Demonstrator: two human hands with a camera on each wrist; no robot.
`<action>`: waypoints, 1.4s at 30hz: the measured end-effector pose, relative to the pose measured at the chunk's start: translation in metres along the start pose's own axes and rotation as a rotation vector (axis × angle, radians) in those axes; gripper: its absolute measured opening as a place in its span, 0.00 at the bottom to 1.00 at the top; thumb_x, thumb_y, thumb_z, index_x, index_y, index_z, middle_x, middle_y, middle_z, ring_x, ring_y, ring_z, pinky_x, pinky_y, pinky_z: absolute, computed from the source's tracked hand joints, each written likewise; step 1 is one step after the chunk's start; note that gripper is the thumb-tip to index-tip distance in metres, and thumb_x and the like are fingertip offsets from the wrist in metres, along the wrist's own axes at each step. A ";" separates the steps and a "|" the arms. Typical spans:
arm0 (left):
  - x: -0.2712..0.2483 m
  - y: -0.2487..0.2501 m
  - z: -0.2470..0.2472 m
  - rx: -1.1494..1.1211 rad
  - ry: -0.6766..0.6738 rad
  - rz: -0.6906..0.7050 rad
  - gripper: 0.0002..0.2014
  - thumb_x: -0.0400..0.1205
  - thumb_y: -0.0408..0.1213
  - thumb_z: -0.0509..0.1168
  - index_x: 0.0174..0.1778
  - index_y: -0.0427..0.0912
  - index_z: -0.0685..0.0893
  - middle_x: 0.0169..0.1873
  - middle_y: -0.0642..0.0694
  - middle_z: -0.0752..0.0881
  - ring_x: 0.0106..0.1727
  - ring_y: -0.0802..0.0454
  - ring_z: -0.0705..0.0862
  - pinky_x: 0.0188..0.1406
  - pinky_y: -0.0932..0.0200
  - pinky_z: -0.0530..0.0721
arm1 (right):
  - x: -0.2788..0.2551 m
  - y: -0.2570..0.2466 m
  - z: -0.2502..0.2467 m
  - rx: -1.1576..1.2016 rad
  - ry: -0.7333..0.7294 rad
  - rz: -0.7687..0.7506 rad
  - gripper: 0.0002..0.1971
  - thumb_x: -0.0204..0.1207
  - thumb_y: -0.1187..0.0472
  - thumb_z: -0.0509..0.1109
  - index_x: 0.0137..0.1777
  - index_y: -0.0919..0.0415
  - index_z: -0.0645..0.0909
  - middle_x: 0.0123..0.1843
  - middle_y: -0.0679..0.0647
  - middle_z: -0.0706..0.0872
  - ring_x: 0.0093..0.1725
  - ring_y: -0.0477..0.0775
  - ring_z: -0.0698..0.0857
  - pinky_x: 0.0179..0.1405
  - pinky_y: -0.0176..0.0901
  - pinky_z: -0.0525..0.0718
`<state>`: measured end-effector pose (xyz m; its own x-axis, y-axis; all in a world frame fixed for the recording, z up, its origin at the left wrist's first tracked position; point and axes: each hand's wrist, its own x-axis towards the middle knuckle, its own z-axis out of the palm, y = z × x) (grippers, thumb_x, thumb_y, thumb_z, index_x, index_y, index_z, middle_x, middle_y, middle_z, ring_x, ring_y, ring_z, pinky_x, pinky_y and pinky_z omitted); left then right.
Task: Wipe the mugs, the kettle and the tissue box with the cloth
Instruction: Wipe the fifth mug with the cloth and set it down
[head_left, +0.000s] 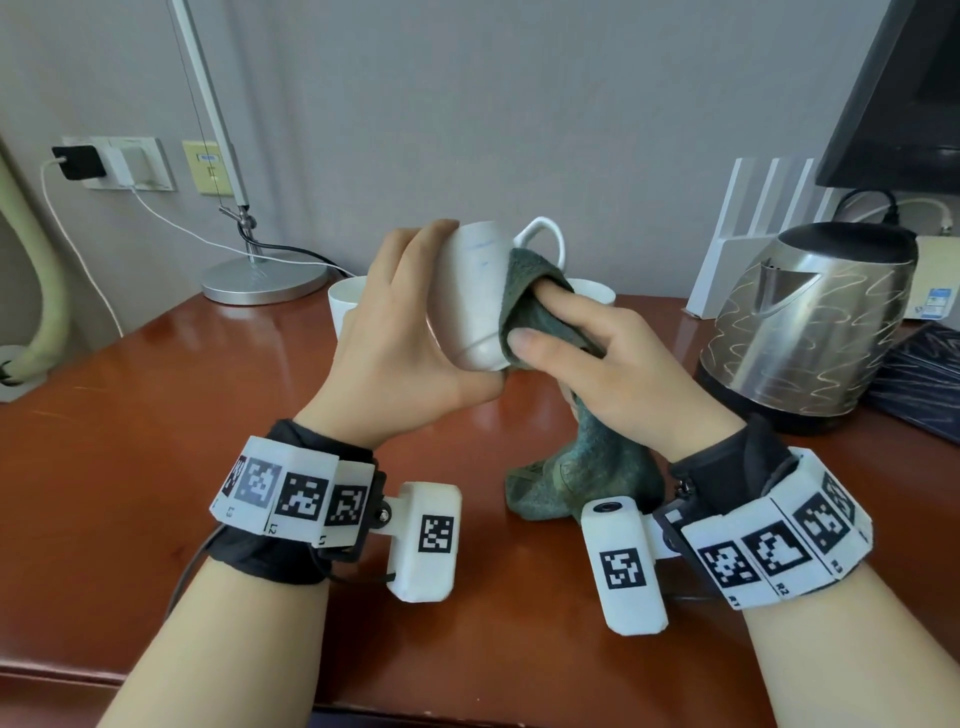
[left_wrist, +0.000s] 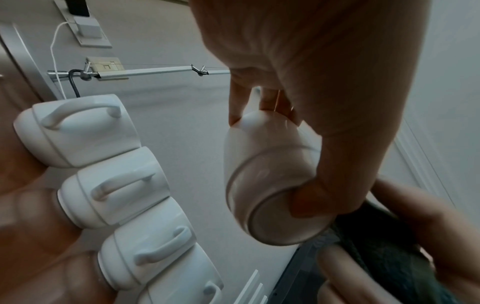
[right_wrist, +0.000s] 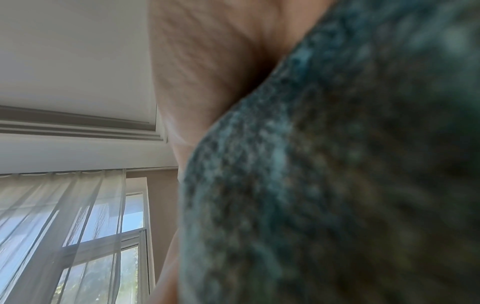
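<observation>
Task seems early: the left hand (head_left: 410, 332) grips a white mug (head_left: 475, 296) above the surface (head_left: 156, 415) while the right hand (head_left: 618, 364) rubs the cloth (head_left: 530, 291) on it; other mugs (left_wrist: 103, 191) and the far-right kettle (head_left: 805, 327) likely remain.

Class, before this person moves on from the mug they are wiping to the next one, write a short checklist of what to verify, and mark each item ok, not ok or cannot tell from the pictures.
1. Left hand has a firm grip on the lifted mug: ok, fingers and thumb wrap its body.
2. Right hand holds the cloth against the mug: ok.
3. Mug wiped all round: cannot tell, the far side is hidden.
4. Cloth's hanging end free of the table: not ok, it rests there.
5. Other mugs within reach: ok, a row stands behind.
6. Kettle out of the way: ok, off to the right.
</observation>
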<state>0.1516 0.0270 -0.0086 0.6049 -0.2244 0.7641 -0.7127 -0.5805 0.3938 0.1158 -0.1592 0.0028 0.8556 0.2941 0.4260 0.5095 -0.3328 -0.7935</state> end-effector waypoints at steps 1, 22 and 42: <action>0.000 0.001 0.000 0.000 -0.013 -0.005 0.48 0.58 0.47 0.77 0.76 0.40 0.70 0.61 0.55 0.71 0.61 0.61 0.73 0.49 0.78 0.71 | 0.001 0.001 0.000 0.003 0.011 -0.002 0.18 0.82 0.59 0.67 0.71 0.55 0.78 0.28 0.25 0.80 0.32 0.26 0.80 0.37 0.21 0.73; -0.003 0.000 -0.006 -0.186 -0.144 0.014 0.57 0.55 0.37 0.77 0.83 0.43 0.61 0.66 0.64 0.69 0.73 0.61 0.70 0.66 0.79 0.65 | -0.005 -0.002 -0.006 0.049 -0.095 -0.116 0.03 0.74 0.53 0.70 0.43 0.47 0.86 0.28 0.36 0.83 0.29 0.33 0.80 0.34 0.23 0.74; -0.003 -0.008 0.000 -0.259 -0.265 -0.022 0.60 0.55 0.51 0.73 0.85 0.41 0.56 0.70 0.51 0.74 0.75 0.55 0.72 0.73 0.67 0.67 | -0.003 0.010 -0.006 0.073 -0.245 0.019 0.06 0.73 0.61 0.73 0.48 0.53 0.88 0.42 0.48 0.90 0.43 0.41 0.87 0.47 0.29 0.80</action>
<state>0.1553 0.0325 -0.0134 0.6682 -0.4288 0.6080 -0.7440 -0.3776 0.5513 0.1190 -0.1681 -0.0036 0.8128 0.4997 0.2995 0.4776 -0.2773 -0.8337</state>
